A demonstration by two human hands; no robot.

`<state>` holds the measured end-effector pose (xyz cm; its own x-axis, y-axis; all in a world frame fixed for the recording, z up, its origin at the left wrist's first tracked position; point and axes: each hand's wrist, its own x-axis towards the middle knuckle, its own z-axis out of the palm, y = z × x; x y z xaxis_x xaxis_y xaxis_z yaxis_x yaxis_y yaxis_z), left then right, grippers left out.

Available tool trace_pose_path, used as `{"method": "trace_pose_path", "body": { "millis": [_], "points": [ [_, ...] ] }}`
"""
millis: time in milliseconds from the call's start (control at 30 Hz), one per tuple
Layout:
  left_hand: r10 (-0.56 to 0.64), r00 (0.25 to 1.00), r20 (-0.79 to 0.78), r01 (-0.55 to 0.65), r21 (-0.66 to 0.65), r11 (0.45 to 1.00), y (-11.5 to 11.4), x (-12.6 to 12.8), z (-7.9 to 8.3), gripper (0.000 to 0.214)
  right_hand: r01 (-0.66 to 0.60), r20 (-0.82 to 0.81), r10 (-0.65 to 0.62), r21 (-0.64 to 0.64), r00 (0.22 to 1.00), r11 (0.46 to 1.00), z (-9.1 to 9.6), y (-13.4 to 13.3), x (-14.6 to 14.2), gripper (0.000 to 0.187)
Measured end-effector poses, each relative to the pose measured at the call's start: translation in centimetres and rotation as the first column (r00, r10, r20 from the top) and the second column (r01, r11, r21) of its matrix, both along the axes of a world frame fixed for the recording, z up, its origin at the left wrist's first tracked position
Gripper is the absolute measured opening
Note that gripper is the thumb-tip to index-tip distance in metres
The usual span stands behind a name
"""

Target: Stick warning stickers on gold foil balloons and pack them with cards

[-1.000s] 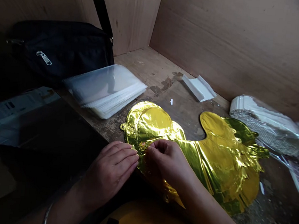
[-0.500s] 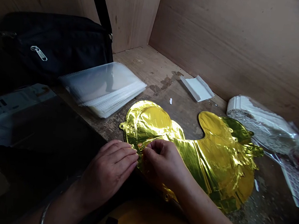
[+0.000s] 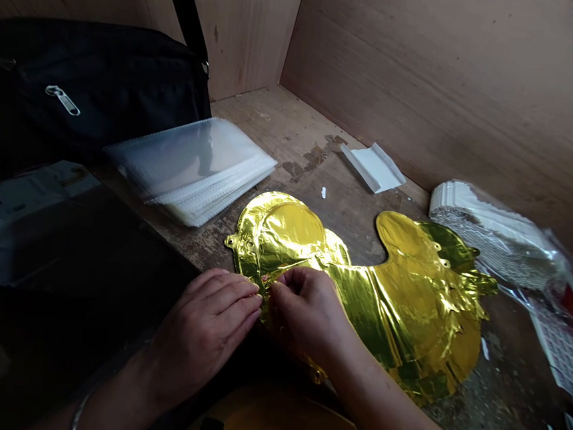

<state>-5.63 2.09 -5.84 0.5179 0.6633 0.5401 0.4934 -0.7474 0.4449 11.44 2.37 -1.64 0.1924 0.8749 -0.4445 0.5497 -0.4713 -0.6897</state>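
Plywood walls [image 3: 429, 73] meet in a corner behind a scuffed, stained brown wooden tabletop [image 3: 359, 221]. At the back left sits a black fabric bag [image 3: 127, 87] with a silver zip pull, its contents hidden from view. Just in front lies a stack of clear, rectangular plastic sleeves [image 3: 201, 161], while on the right a crinkled, transparent plastic bag [image 3: 547, 248] encloses a bundle of white, ridged strips [image 3: 478, 208]. A creased white paper piece [image 3: 375, 168] with raised edges rests near the right wall. Flat, shiny gold foil [image 3: 410, 293], with rounded lobes and small holed tabs, spreads across the near tabletop, reaching under the right hand [image 3: 311, 307] and out beyond both hands. The right thumb and forefinger close in a pinch on its near left part. Beside them, the left hand [image 3: 211, 322] lays its fingers, bent and close together, at the foil's edge; its thumb is hidden, so its grip cannot be told.
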Motion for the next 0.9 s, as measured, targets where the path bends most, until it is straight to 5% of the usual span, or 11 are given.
{"method": "trace_pose_path", "body": {
  "millis": [467, 900],
  "points": [
    [-0.105, 0.975, -0.197, 0.106, -0.005, 0.994, 0.8, -0.5, 1.1, 0.016, -0.047, 0.054, 0.043, 0.074, 0.998, 0.996, -0.9, -0.3, 0.0, 0.018],
    [-0.084, 0.965, -0.247, 0.084, -0.013, 0.996, 0.9, -0.5, 1.1, 0.011, -0.048, 0.063, 0.042, 0.097, 0.997, 0.994, -0.4, -0.1, 0.1, 0.013]
  ]
}}
